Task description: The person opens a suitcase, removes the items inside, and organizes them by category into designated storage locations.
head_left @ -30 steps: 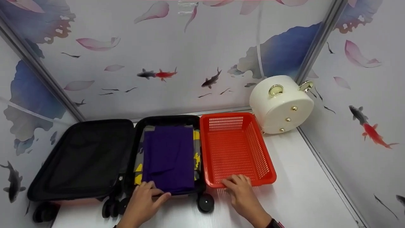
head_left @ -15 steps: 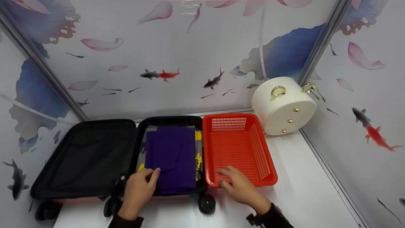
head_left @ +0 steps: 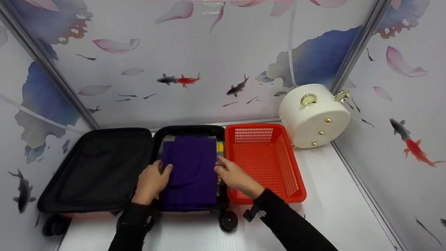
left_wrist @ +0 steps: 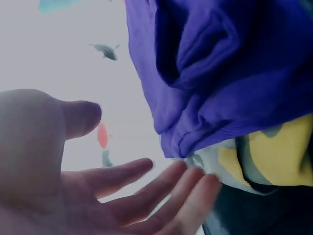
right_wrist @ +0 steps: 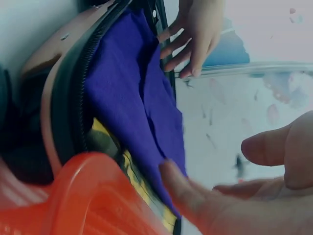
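Observation:
A folded purple garment (head_left: 190, 170) lies in the right half of the open black-lined suitcase (head_left: 190, 210), on top of a grey-and-yellow camouflage-patterned cloth (head_left: 220, 148). My left hand (head_left: 150, 182) is at the garment's left edge; in the left wrist view its fingers are extended, thumb well apart, fingertips by the cloth's edge. At the garment's right edge is my right hand (head_left: 237, 176), thumb and fingers spread apart in the right wrist view. Neither hand holds anything. Whether the fingertips touch the cloth is hard to tell.
A red plastic basket (head_left: 300, 195) with nothing in it stands against the suitcase's right side. Behind it sits a round cream-white case (head_left: 313, 118) with gold fittings. The suitcase's other half (head_left: 97, 167) lies open on the left, wheels (head_left: 228, 221) toward me.
Both hands have moved forward, away from me, to the sides of the purple garment. The right hand has left the basket's front rim and shifted left.

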`<state>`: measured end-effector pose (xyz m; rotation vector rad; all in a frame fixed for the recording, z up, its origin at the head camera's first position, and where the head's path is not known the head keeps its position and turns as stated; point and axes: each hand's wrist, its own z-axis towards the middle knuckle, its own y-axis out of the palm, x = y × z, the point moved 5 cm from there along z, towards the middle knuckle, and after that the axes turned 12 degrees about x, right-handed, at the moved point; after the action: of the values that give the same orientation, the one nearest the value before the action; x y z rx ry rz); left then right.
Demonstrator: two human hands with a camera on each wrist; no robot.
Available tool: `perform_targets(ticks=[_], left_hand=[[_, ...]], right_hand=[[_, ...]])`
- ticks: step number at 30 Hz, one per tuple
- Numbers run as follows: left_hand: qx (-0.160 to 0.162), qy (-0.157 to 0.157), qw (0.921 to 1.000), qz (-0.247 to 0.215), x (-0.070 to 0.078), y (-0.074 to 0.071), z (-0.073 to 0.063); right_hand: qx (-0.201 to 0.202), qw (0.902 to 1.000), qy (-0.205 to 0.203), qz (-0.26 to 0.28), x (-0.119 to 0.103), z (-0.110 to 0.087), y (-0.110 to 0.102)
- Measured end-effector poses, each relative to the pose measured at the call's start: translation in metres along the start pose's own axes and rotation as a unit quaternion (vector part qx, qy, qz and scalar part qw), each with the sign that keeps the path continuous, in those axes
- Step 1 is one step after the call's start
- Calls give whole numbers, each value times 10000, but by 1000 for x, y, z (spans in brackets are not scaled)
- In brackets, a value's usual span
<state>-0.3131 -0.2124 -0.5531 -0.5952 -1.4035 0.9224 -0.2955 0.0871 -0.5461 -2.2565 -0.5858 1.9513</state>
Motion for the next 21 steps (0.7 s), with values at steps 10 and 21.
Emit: perform_targets(ticks=[10,21], left_hand=[[-708,10,9972,241,8,18,9],[-1222,-351,9913,-346,13,21,15]], right_hand=[[366,9960,480,-665,-1,23,14],[365,9929,349,-1078,-2,37,19]])
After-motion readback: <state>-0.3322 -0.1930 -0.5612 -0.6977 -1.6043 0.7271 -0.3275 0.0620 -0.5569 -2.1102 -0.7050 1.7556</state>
